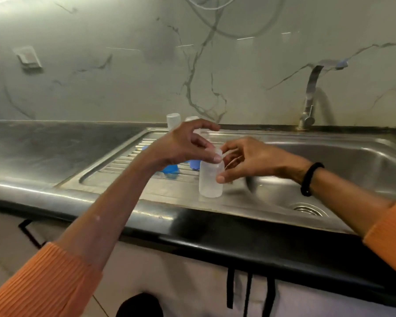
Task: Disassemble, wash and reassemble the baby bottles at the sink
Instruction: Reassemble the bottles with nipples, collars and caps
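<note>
— What's behind the sink?
— A pale marble-veined wall (pixel 124 72), glossy with light streaks, a white socket (pixel 28 57) on its left.
— And lower down?
— A dark, black-edged tabletop (pixel 44 145), pale cabinet fronts (pixel 169 282) with black handles, a tiled floor (pixel 0 266).

Clear bottle (pixel 210 179) upright on the drainboard (pixel 114 165), my right hand (pixel 249 159) gripping its side, my left hand (pixel 183 143) pinching its neck. Blue parts (pixel 169 168) at 9 o'clock of it, sink basin (pixel 343 161) at 3, tap (pixel 311 97) at 1.
</note>
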`<action>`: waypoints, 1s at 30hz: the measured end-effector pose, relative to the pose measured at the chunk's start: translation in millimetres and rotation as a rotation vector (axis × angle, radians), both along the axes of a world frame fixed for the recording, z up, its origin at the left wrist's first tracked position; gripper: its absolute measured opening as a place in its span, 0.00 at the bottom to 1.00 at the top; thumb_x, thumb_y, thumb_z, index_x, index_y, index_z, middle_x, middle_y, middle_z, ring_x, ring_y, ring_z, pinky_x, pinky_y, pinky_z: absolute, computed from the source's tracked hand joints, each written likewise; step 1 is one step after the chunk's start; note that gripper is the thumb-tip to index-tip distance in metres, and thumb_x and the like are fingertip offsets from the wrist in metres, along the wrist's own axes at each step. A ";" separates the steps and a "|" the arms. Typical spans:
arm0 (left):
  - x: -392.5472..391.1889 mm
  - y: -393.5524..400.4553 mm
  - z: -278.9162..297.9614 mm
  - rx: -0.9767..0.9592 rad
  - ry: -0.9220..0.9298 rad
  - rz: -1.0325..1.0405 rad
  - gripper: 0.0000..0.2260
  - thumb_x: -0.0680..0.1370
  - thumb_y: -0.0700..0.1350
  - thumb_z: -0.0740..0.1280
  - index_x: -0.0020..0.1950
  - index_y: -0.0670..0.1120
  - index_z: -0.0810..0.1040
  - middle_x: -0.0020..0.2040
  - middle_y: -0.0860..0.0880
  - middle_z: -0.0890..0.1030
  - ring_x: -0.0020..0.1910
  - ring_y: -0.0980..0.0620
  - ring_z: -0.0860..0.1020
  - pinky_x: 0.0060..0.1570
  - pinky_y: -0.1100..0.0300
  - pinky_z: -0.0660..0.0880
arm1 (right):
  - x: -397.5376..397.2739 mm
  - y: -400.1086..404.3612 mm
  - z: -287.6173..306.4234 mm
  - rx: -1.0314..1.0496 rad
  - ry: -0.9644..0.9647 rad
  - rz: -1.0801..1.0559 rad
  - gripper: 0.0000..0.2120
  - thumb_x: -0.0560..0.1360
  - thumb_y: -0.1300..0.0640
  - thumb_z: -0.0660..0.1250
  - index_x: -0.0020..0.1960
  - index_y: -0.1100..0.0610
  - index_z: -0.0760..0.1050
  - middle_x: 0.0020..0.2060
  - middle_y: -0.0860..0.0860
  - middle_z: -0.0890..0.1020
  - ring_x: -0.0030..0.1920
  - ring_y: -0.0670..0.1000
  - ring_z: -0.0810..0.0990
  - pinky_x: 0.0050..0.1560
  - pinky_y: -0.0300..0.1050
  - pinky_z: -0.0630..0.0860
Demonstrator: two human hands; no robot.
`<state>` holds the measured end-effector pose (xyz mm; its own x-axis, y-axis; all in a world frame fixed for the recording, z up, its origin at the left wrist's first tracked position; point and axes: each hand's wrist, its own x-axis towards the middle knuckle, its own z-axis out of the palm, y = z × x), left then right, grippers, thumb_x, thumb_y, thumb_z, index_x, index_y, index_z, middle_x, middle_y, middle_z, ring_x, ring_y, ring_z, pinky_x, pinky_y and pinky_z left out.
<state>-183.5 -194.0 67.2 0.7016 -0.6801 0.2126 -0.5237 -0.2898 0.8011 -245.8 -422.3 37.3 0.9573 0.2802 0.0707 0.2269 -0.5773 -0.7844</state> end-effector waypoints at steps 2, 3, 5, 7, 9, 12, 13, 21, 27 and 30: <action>-1.5 8.9 -5.2 -0.003 -0.009 0.034 0.35 0.65 0.51 0.85 0.69 0.59 0.76 0.49 0.49 0.87 0.51 0.53 0.86 0.60 0.53 0.81 | 0.3 12.4 -1.6 -0.038 -0.023 -0.012 0.31 0.62 0.43 0.84 0.61 0.47 0.79 0.51 0.47 0.87 0.50 0.44 0.86 0.52 0.41 0.83; -1.8 13.1 -7.9 -0.009 -0.002 0.043 0.35 0.65 0.52 0.84 0.69 0.60 0.76 0.50 0.50 0.87 0.52 0.53 0.85 0.59 0.53 0.81 | 0.4 15.1 -2.1 -0.044 -0.032 -0.014 0.31 0.62 0.42 0.84 0.61 0.47 0.79 0.51 0.46 0.87 0.50 0.43 0.85 0.51 0.40 0.83; -3.5 19.4 -12.6 -0.021 0.015 0.041 0.33 0.66 0.58 0.83 0.68 0.63 0.75 0.52 0.51 0.87 0.53 0.54 0.85 0.53 0.56 0.82 | 0.6 15.2 -3.3 -0.033 -0.046 0.000 0.29 0.62 0.42 0.85 0.60 0.46 0.80 0.50 0.45 0.86 0.51 0.43 0.85 0.49 0.38 0.82; -5.3 22.6 -15.8 -0.055 0.006 0.074 0.27 0.70 0.63 0.78 0.67 0.64 0.76 0.52 0.53 0.87 0.51 0.56 0.85 0.44 0.62 0.79 | 0.2 13.0 -3.9 -0.040 -0.047 0.024 0.30 0.62 0.43 0.85 0.61 0.44 0.80 0.51 0.43 0.86 0.52 0.43 0.85 0.50 0.38 0.82; -4.2 23.8 -18.4 -0.118 -0.015 0.184 0.22 0.74 0.63 0.74 0.66 0.60 0.78 0.49 0.54 0.87 0.46 0.58 0.84 0.39 0.66 0.77 | 0.5 10.3 -4.0 -0.069 -0.036 0.032 0.32 0.63 0.44 0.85 0.63 0.43 0.79 0.54 0.44 0.86 0.54 0.45 0.85 0.56 0.42 0.82; 3.1 28.5 -26.5 -0.232 -0.021 0.372 0.16 0.78 0.56 0.73 0.63 0.51 0.81 0.44 0.51 0.88 0.38 0.60 0.83 0.34 0.70 0.74 | 3.3 1.8 -2.8 -0.089 0.040 0.061 0.32 0.66 0.51 0.85 0.66 0.41 0.76 0.55 0.45 0.86 0.55 0.47 0.85 0.57 0.42 0.82; 5.1 30.8 -30.5 -0.254 -0.021 0.410 0.13 0.79 0.53 0.73 0.61 0.50 0.81 0.43 0.50 0.88 0.36 0.60 0.83 0.33 0.71 0.74 | 4.7 -2.0 -1.9 -0.082 0.071 0.073 0.31 0.67 0.53 0.84 0.66 0.41 0.76 0.55 0.45 0.86 0.55 0.48 0.85 0.56 0.42 0.83; 27.7 29.5 -50.6 -0.183 -0.238 0.654 0.07 0.79 0.52 0.72 0.55 0.53 0.83 0.35 0.55 0.86 0.36 0.63 0.83 0.46 0.59 0.81 | 52.5 -10.4 -11.0 -0.098 -0.087 -0.274 0.14 0.73 0.61 0.78 0.57 0.52 0.83 0.47 0.49 0.88 0.51 0.49 0.86 0.58 0.51 0.84; 45.0 12.0 -57.2 -0.118 -0.454 0.699 0.08 0.81 0.51 0.69 0.58 0.50 0.82 0.41 0.52 0.86 0.40 0.58 0.83 0.57 0.59 0.72 | 99.7 16.5 -11.6 -0.274 -0.150 -0.224 0.22 0.76 0.49 0.76 0.68 0.51 0.79 0.52 0.50 0.85 0.52 0.49 0.84 0.57 0.47 0.82; 47.9 14.1 -65.3 -0.069 -0.581 0.715 0.08 0.81 0.51 0.69 0.59 0.51 0.81 0.40 0.58 0.82 0.36 0.62 0.76 0.53 0.64 0.61 | 114.9 24.9 -11.9 -0.383 -0.122 -0.201 0.21 0.77 0.43 0.73 0.68 0.49 0.80 0.59 0.50 0.82 0.57 0.52 0.82 0.52 0.44 0.80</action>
